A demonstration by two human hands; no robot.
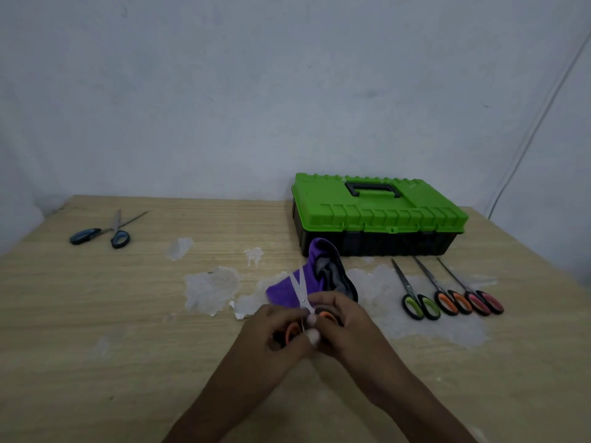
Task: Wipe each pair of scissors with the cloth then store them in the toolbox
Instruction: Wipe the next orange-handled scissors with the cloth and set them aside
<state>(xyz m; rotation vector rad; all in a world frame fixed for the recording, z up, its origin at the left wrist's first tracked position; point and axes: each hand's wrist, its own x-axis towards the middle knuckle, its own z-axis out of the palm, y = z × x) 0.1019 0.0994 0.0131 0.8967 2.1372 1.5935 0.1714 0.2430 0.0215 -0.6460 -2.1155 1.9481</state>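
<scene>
Far off to the left of your left hand, the blue-handled scissors (105, 233) lie splayed open on the table (128, 314). Your left hand (281, 330) curls round one orange loop of the held scissors (302, 292) and your right hand (345, 318) grips the other, with the blades slightly parted and pointing away over the purple cloth (284, 290) just beyond your knuckles. Beyond your right hand sits the green toolbox (377, 215), lid down. To that hand's right, side by side, lie the green-handled pair (415, 298), the orange-handled pair (447, 295) and the pink-handled pair (479, 297).
</scene>
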